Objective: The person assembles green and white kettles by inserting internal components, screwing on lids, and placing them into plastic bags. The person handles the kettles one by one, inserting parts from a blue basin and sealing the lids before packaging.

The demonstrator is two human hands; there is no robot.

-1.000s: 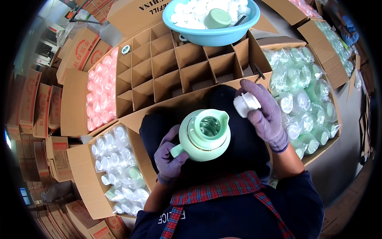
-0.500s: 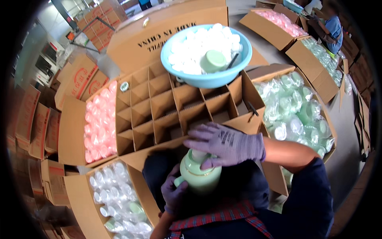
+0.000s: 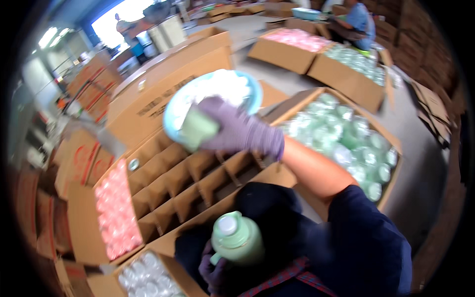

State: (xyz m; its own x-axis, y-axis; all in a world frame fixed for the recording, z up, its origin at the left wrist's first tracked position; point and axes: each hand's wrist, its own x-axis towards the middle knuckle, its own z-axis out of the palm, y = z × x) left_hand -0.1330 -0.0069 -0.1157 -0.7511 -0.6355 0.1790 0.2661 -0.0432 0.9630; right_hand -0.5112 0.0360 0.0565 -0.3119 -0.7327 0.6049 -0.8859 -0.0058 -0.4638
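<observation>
My left hand (image 3: 213,274), in a purple glove, is wrapped round the handle side of a pale green thermos flask (image 3: 242,245) that rests on my lap. A white stopper (image 3: 227,226) sits in the flask's mouth. Up at the light blue basin (image 3: 257,94), my gloved right hand (image 3: 228,126) grips a pale green cup-shaped lid (image 3: 199,128), blurred by motion. The basin is heaped with small white stoppers (image 3: 222,86). It stands over the far side of a divided carton (image 3: 173,185).
At left is a carton of wrapped pink items (image 3: 116,210); at lower left, one of clear-wrapped items (image 3: 151,277). On my right stands a carton of wrapped green items (image 3: 341,133). A person in blue (image 3: 358,24) sits at far right beside more cartons.
My right hand has left the flask's top and reached to the basin, where it has taken hold of the green lid. The left hand keeps the flask. The view has shifted.
</observation>
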